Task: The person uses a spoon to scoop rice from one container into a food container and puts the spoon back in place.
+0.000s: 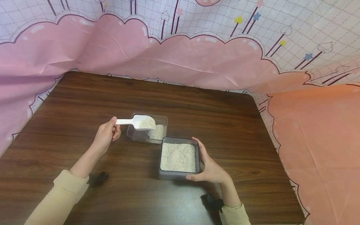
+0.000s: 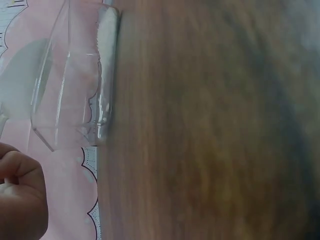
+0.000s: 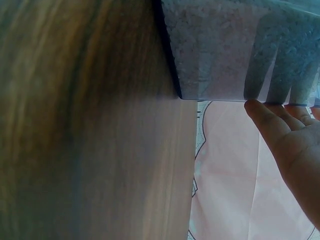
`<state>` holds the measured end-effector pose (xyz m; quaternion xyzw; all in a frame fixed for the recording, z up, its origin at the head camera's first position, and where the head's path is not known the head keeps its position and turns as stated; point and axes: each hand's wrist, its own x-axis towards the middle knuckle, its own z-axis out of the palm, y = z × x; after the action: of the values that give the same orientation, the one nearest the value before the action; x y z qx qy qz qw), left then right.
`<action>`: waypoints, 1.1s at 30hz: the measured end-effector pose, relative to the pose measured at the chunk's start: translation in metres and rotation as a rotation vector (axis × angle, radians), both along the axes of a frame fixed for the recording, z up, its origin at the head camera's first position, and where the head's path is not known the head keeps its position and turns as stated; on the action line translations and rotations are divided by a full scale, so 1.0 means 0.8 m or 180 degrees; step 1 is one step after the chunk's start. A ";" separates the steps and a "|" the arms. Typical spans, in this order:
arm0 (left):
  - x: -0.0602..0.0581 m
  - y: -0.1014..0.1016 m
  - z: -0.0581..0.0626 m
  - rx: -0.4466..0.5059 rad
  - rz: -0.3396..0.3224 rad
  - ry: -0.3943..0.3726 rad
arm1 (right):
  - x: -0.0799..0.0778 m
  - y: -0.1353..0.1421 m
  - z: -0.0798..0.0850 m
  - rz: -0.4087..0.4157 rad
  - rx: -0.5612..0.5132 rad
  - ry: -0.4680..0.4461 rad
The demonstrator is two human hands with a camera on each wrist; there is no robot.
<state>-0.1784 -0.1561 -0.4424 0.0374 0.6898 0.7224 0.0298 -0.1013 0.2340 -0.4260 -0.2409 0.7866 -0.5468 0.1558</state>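
My left hand (image 1: 105, 136) grips the handle of a white scoop (image 1: 126, 122), level above a clear plastic tub (image 1: 165, 120). White grains that look like rice (image 1: 146, 122) lie in the scoop's bowl. More rice is heaped in the right part of the tub. In the left wrist view, the tub (image 2: 62, 75) is seen from the side, with the left hand (image 2: 22, 195) at the lower left. My right hand (image 1: 212, 168) holds the right side of a square, dark-tinted container (image 1: 172, 176), thumb at the front and fingers along the side. Rice (image 1: 177, 157) fills much of this container.
Both containers stand on a dark wood-grain table (image 1: 135, 200), the square one nearer me. Dark wrist gear (image 1: 98, 179) sits under the left forearm, and more (image 1: 212, 202) by the right. A pink patterned cloth (image 1: 180, 59) hangs behind the table.
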 end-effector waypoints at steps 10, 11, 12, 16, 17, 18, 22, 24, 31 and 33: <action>-0.013 -0.004 -0.004 -0.0438 -0.0105 -0.0017 | 0.001 0.000 0.002 -0.0022 0.0017 -0.0014; -0.014 -0.005 -0.005 -0.0477 -0.0116 -0.0013 | 0.001 0.000 0.002 -0.0021 0.0020 -0.0014; -0.015 -0.005 -0.005 -0.0507 -0.0127 -0.0008 | 0.001 0.000 0.002 -0.0022 0.0022 -0.0012; -0.019 -0.005 -0.006 -0.0615 -0.0189 0.0007 | 0.001 0.000 0.002 -0.0020 0.0019 0.0003; -0.019 -0.005 -0.005 -0.0654 -0.0205 0.0006 | 0.001 0.000 0.002 -0.0017 0.0016 0.0009; -0.020 -0.005 -0.005 -0.0698 -0.0227 -0.0006 | 0.002 0.000 0.002 -0.0015 0.0012 0.0011; -0.022 -0.004 -0.003 -0.1012 -0.0298 -0.0047 | 0.001 0.000 0.001 0.0000 0.0006 0.0030; -0.024 -0.004 -0.003 -0.1172 -0.0312 -0.0066 | 0.001 0.000 0.001 0.0004 0.0000 0.0036; -0.028 0.002 0.005 -0.1562 -0.0284 0.0040 | 0.001 0.000 0.001 -0.0004 -0.0002 0.0036; -0.029 0.004 0.009 -0.1666 -0.0325 0.0098 | 0.001 0.000 0.001 -0.0007 0.0001 0.0029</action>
<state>-0.2015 -0.1529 -0.4353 0.0742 0.8508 0.5163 0.0645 -0.1004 0.2341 -0.4250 -0.2425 0.7876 -0.5457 0.1517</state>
